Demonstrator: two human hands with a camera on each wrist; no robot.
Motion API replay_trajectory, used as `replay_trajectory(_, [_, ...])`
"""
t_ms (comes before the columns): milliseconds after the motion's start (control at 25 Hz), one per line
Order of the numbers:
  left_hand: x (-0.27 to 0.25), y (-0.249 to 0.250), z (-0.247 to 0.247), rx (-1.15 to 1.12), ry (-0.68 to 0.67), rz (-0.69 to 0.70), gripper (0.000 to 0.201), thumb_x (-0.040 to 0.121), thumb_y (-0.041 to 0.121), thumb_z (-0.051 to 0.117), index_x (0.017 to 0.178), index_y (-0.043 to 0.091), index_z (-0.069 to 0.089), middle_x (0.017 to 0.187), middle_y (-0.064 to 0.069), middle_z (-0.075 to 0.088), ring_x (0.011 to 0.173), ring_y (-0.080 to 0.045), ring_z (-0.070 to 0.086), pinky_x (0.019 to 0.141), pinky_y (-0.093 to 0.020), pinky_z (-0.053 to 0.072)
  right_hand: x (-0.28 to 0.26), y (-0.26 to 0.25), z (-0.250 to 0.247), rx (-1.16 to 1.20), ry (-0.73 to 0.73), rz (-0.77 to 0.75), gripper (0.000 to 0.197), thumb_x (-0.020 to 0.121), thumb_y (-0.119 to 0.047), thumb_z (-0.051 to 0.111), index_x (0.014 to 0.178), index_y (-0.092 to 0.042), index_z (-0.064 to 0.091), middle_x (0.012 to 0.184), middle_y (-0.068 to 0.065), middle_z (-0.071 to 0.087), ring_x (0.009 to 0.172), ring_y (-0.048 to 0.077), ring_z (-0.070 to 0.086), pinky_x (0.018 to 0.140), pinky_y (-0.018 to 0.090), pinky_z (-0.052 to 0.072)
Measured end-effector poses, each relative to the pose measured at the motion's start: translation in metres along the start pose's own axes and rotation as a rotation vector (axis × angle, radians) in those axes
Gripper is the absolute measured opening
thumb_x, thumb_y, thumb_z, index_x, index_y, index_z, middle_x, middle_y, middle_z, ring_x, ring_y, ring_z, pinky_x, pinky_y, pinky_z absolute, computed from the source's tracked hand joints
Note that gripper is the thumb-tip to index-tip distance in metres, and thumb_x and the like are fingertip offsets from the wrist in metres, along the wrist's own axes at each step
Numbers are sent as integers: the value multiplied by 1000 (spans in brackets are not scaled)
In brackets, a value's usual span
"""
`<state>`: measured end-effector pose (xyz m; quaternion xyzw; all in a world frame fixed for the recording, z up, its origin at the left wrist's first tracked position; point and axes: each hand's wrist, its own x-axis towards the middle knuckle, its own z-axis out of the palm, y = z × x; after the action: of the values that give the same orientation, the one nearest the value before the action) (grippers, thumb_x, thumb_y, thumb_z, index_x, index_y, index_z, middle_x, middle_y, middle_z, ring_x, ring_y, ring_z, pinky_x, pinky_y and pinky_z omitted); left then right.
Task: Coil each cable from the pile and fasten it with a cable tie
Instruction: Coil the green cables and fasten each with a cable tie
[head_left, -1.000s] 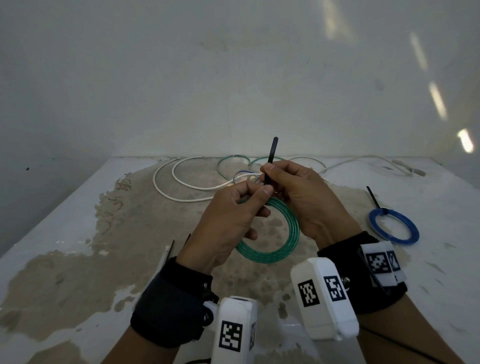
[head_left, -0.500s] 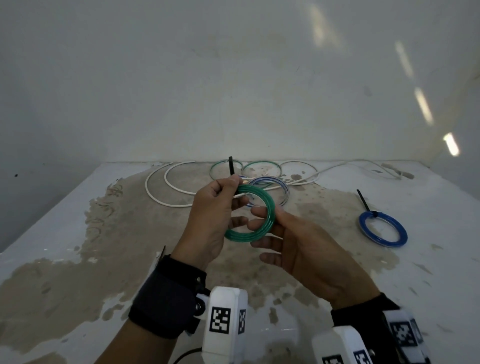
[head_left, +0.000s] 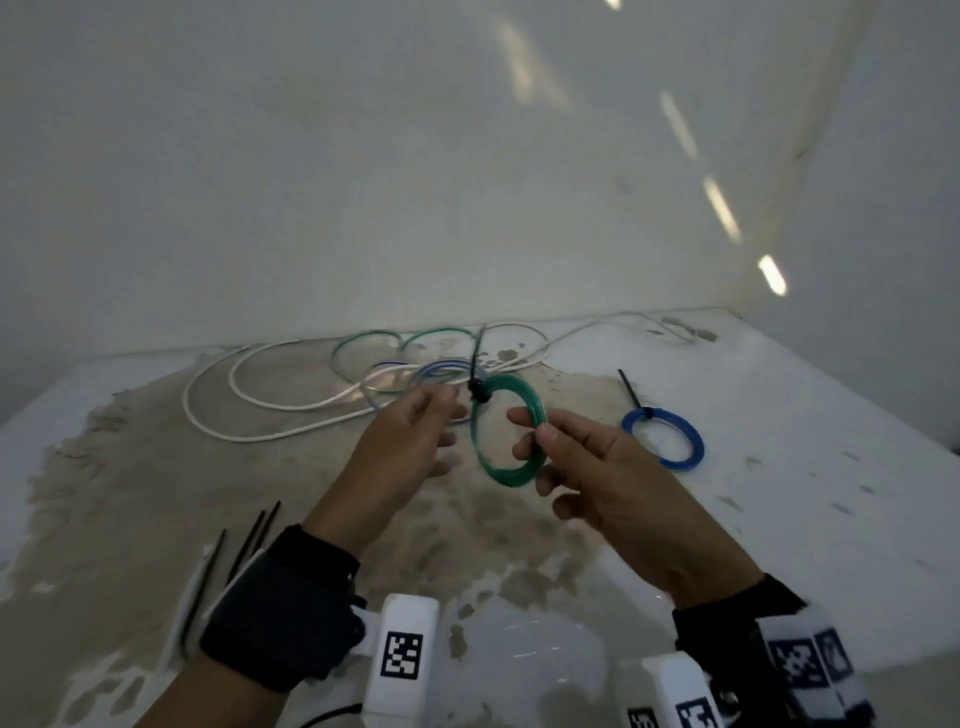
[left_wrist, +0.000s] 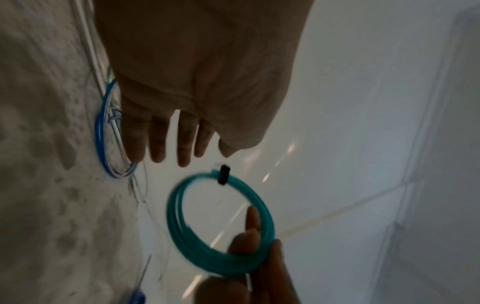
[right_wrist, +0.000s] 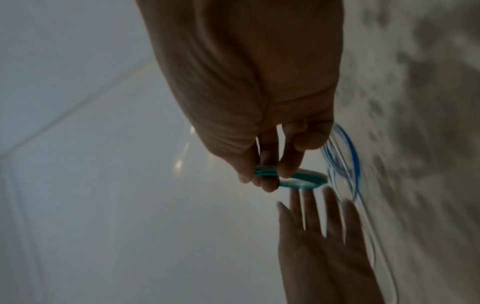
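Pinching green coil (head_left: 506, 434) in right hand (head_left: 613, 483), left hand (head_left: 400, 441) spread beside

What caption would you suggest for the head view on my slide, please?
Right hand pinches the tied green coil; left hand open beside it.

My head camera looks forward and down from above the wrists, taking in the table (head_left: 779, 415) out to the back wall, with both hands mid-frame. My left wrist camera sits close behind the left hand (left_wrist: 197, 82) and looks along its fingers, while my right wrist camera does the same behind the right hand (right_wrist: 259, 92). All three views share the green coil (head_left: 506, 431) between the hands, and each wrist view also catches the opposite hand.
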<state>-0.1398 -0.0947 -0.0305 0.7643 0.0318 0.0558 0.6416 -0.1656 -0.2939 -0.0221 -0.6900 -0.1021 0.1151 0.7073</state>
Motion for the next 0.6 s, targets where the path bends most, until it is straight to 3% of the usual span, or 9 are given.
replay_trajectory(160, [15,-26,20,621,-306,-43,47,100,43,51,142,24,50,145,3,53,127,-13,52,100,-28,40,-2,0,-67,-608,277,-86,27,98,-36,61,123,-29,69,96,-12,74,73,-4,57,68,9,40])
replay_trajectory(240, [20,-32,33,905,-448,-43,60,98,51,48,151,23,39,156,3,39,140,-17,41,111,-30,32,-2,6,-98,-924,324,-50,28,98,-38,61,122,-27,70,104,-9,72,84,3,58,68,12,39])
replay_trajectory(280, [22,-31,37,1020,-500,-18,64,98,53,47,152,22,35,159,2,35,143,-18,37,114,-30,30,0,11,-109,-1045,319,-26,24,98,-37,60,115,-25,73,102,-7,72,86,8,59,69,18,41])
replay_trajectory(400, [24,-23,48,1162,-586,-16,73,93,54,58,153,21,33,160,0,32,144,-20,35,115,-31,30,4,32,-132,-1286,278,60,18,97,-38,60,87,-24,68,82,-3,66,81,21,60,65,33,44])
replay_trajectory(600, [26,-26,44,1181,-540,-6,79,81,57,71,149,31,40,156,3,36,141,-18,37,113,-31,31,7,49,-140,-1388,273,118,20,97,-36,58,110,-34,73,102,-3,73,94,24,65,72,30,45])
